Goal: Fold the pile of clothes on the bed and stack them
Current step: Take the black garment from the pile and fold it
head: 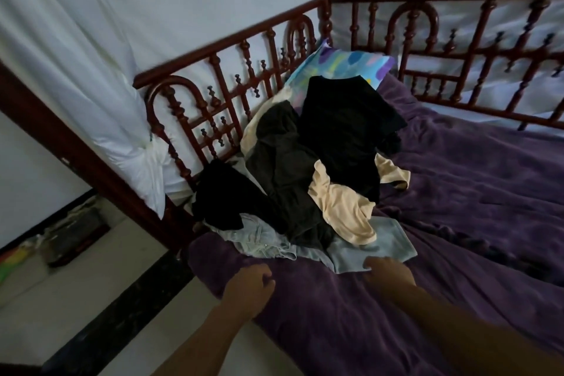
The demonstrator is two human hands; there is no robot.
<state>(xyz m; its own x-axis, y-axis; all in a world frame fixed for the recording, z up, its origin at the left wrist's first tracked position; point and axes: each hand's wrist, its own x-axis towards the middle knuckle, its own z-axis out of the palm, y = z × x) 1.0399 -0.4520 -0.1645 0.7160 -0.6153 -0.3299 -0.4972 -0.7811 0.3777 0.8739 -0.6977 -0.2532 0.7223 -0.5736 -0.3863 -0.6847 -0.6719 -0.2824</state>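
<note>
A loose pile of clothes lies on the purple bedspread [457,223] by the headboard corner. It holds a black shirt [345,131], a dark grey garment [283,174], a cream garment [341,207], another black piece [219,198] and light blue-grey jeans [375,241] at the near edge. My right hand [387,270] touches the near hem of the jeans; whether its fingers pinch the cloth is hidden. My left hand [248,284] hovers over the bed's near corner, fingers curled, holding nothing.
A dark red wooden railing [232,76] with a corner post runs round the bed. A colourful pillow [345,65] leans in the corner behind the pile. White netting hangs outside the rail. A dark box [73,235] sits on the floor at left.
</note>
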